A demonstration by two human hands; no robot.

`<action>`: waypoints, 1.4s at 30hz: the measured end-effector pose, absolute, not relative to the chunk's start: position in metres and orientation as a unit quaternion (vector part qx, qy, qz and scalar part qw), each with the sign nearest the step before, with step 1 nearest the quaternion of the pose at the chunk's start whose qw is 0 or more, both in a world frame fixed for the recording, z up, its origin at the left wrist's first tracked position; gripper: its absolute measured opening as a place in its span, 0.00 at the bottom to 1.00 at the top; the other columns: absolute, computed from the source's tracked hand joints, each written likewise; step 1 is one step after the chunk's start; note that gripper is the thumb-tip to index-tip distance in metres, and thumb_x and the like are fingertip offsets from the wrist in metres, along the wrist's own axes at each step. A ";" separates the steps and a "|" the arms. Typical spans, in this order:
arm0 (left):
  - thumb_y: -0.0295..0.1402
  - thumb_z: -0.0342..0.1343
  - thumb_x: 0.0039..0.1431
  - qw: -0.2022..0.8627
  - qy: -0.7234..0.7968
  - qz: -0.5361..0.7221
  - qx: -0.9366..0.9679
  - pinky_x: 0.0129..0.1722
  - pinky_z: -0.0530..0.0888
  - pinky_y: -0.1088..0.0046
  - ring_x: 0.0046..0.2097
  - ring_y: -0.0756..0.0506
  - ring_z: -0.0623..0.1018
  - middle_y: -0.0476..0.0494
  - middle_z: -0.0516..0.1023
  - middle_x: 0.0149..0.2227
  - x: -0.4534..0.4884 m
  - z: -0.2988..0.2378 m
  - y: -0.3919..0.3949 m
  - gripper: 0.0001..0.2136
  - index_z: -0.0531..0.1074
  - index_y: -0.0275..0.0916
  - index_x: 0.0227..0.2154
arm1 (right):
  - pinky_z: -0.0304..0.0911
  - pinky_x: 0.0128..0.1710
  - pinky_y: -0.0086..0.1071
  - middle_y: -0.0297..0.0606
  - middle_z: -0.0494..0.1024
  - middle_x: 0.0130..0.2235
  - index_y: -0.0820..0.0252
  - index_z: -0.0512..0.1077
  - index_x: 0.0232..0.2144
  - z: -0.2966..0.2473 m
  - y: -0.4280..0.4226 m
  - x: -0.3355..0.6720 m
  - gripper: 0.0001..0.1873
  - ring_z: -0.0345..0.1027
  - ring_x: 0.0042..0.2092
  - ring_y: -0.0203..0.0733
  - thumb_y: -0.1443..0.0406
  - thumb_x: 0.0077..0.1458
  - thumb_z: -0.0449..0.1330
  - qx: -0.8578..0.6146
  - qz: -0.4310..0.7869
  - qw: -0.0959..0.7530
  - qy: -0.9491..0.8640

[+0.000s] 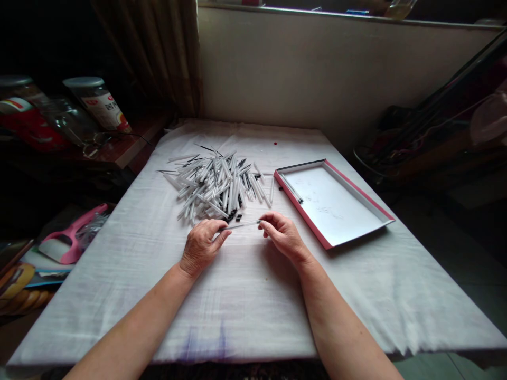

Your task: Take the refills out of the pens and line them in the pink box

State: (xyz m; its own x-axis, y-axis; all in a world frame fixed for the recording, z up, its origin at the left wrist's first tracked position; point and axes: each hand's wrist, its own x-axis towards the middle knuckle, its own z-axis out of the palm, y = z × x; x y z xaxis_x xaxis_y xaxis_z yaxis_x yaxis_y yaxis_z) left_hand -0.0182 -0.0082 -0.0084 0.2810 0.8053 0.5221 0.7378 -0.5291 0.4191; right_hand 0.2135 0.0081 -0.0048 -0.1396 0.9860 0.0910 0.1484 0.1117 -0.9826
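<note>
Between my two hands lies a thin clear pen (242, 225), held level above the cloth. My left hand (202, 244) pinches one end between thumb and fingers. At the other end, near a dark tip, the thumb and fingers of my right hand (280, 235) are closed. Just beyond my left hand spreads a heap of clear pen barrels and dark refills (214, 182). Small black pen caps (238, 217) lie at its near edge. To the right stands a shallow box lid (332, 211) with red sides, holding a few pens (292, 189) along its left wall.
A white cloth covers the table (245, 306). Pink-handled scissors (71, 237) lie low at the left. Jars (99, 103) stand on a wooden surface at the back left. A tiny red piece (275, 143) sits near the far edge, before the wall (301, 74).
</note>
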 end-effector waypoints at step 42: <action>0.38 0.55 0.59 -0.117 0.642 0.234 0.721 0.43 0.64 0.59 0.44 0.37 0.73 0.39 0.76 0.43 -0.036 -0.008 0.015 0.11 0.74 0.43 0.43 | 0.59 0.30 0.30 0.35 0.77 0.26 0.58 0.74 0.27 -0.007 0.010 0.219 0.17 0.70 0.29 0.40 0.55 0.56 0.53 -0.560 0.298 0.372 -0.677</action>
State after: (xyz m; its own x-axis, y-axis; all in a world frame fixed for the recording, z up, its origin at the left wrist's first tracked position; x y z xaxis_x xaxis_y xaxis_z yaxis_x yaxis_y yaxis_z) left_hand -0.0361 0.0150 -0.0083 0.0659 0.8708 0.4872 0.9799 -0.1485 0.1328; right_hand 0.2192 0.0104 -0.0067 -0.0946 0.9809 0.1699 0.5367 0.1940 -0.8212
